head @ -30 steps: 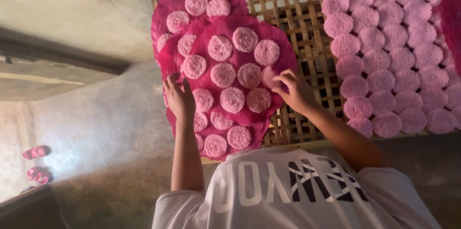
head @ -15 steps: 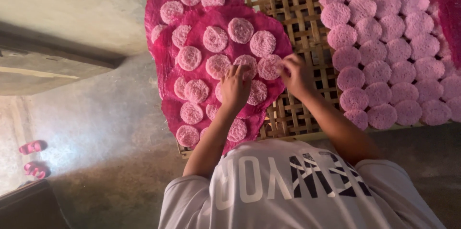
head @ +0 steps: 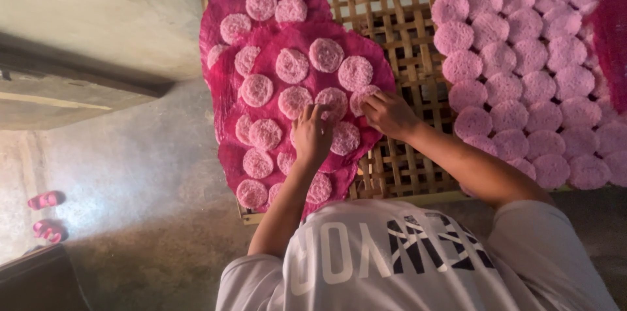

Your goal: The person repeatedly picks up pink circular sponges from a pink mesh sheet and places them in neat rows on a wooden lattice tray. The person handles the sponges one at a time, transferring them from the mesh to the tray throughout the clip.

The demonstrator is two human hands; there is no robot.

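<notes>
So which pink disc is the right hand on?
Start at the bamboo rack, then the dark magenta sheet on its left part. The right hand touches the pale disc at that sheet's right edge, the only one half hidden under fingers there.

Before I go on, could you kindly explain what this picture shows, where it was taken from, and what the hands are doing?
There is no machine here: a person works with two bare hands, filmed by a camera on their head that looks down, so you see their white shirt at the bottom. In front lies a woven bamboo rack. On its left part is a dark pink cloth with pale pink round discs set on it. More discs lie packed in rows straight on the rack at right. The left hand rests flat on the discs on the cloth. The right hand pinches at a disc near the cloth's right edge. A pair of pink sandals lies on the floor at left.
</notes>
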